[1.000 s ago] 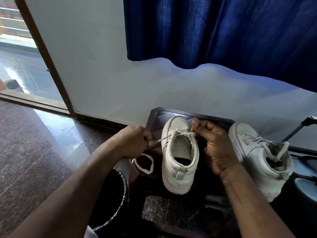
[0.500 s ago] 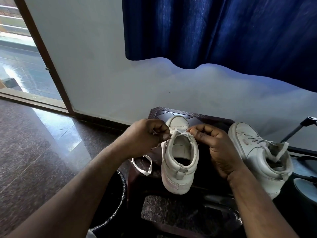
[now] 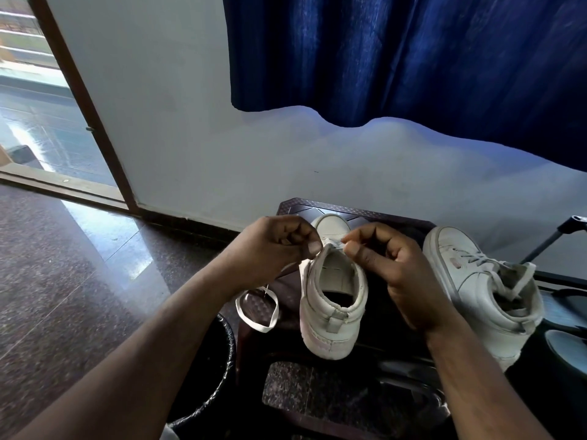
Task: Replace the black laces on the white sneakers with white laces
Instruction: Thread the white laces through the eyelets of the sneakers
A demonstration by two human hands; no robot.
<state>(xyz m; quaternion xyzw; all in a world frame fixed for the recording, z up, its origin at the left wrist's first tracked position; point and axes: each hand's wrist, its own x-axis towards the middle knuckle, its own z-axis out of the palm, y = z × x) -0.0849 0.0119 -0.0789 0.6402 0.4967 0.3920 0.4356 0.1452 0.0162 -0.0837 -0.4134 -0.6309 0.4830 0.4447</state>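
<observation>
While the near white sneaker (image 3: pixel 333 300) sits heel toward me on the dark stool (image 3: pixel 365 214) at lower centre of the frame, my left hand (image 3: pixel 279 246) pinches the white lace (image 3: pixel 257 309) between thumb and forefinger just above the tongue. My right hand (image 3: pixel 390 268) pinches the same lace from the other side, fingers curled. A slack loop lies left of the shoe, and the second sneaker (image 3: pixel 476 287) stands laced at the right.

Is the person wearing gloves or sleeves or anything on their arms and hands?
No. The left hand and right hand are bare, no gloves, and no rings show. The left forearm and right forearm are bare too: no sleeves, watch or bracelet.
</observation>
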